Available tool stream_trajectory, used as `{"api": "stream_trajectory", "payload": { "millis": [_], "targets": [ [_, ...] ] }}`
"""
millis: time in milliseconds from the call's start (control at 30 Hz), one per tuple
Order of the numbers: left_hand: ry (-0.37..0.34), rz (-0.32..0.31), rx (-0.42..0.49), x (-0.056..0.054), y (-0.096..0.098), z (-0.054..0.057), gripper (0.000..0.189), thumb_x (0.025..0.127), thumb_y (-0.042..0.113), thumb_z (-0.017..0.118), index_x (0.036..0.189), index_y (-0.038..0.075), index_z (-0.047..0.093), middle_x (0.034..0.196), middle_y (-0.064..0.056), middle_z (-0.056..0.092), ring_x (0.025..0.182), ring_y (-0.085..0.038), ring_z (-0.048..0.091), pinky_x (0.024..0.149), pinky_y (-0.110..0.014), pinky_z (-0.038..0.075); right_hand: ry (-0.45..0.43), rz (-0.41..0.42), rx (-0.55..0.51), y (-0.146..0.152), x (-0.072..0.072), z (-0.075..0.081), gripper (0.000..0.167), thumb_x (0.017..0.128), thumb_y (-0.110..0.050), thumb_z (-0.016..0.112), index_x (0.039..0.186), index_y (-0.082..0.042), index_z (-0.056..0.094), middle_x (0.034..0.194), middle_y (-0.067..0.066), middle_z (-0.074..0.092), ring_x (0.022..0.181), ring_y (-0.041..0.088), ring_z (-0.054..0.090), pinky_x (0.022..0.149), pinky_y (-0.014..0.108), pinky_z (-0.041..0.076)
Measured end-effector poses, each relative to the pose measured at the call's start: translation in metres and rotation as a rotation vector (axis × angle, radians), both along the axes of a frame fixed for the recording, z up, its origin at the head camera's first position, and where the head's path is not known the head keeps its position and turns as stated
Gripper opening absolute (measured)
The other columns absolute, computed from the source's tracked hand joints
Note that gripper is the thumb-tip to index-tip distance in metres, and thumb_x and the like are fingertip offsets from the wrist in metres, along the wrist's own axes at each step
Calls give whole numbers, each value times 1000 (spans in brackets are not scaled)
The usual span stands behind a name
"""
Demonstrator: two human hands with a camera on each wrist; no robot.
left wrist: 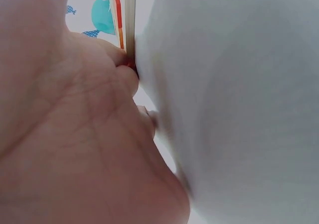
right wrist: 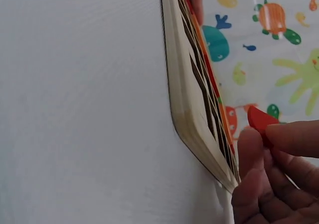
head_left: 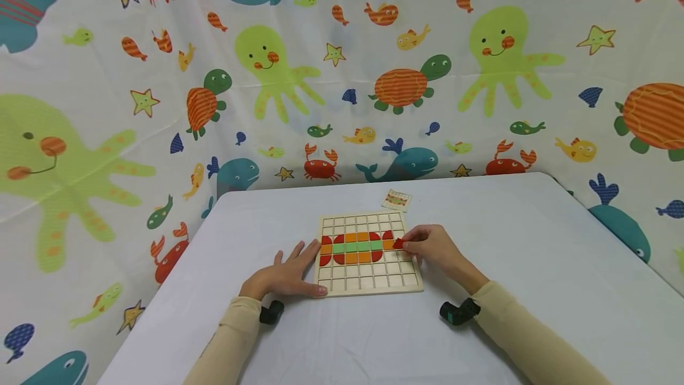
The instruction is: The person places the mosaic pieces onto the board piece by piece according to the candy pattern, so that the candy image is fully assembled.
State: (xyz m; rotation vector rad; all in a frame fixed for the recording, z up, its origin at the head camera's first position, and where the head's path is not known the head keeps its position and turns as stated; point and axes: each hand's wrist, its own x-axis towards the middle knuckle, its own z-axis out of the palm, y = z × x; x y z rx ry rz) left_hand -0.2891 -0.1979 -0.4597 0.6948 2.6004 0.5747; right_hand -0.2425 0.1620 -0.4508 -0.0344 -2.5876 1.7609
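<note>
A pale wooden grid board lies on the table with coloured tiles set in its cells: orange squares, a row of green squares and red rounded-corner pieces. My right hand pinches a red tile with one curved edge between thumb and fingertip, over the board's right side beside an orange square. My left hand lies with fingers spread at the board's left edge, its thumb at the lower left corner. The left wrist view mostly shows the palm close to the tabletop.
A small picture card with a similar coloured pattern lies just behind the board. The table has a white cover, and a cloth printed with sea animals hangs behind it. Dark devices are strapped at both wrists.
</note>
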Motion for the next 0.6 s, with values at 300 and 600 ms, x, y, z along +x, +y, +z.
{"api": "stream_trajectory", "payload": {
  "millis": [300, 600],
  "targets": [
    [5, 0, -31, 10, 5, 17, 122, 83, 64, 81, 172, 10, 19, 179, -13, 14, 163, -41, 1, 121, -75, -6, -23, -24, 77, -11, 3, 0, 8, 95, -8, 79, 99, -2, 77, 97, 8, 71, 89, 25, 56, 68, 30, 47],
    [2, -3, -55, 7, 5, 15, 120, 85, 63, 80, 173, 12, 16, 179, -12, 12, 164, -39, -2, 122, -73, -9, -1, -46, 217, -21, 4, 0, 7, 92, -9, 79, 91, -4, 76, 87, 5, 70, 91, 26, 58, 74, 31, 49]
  ]
}}
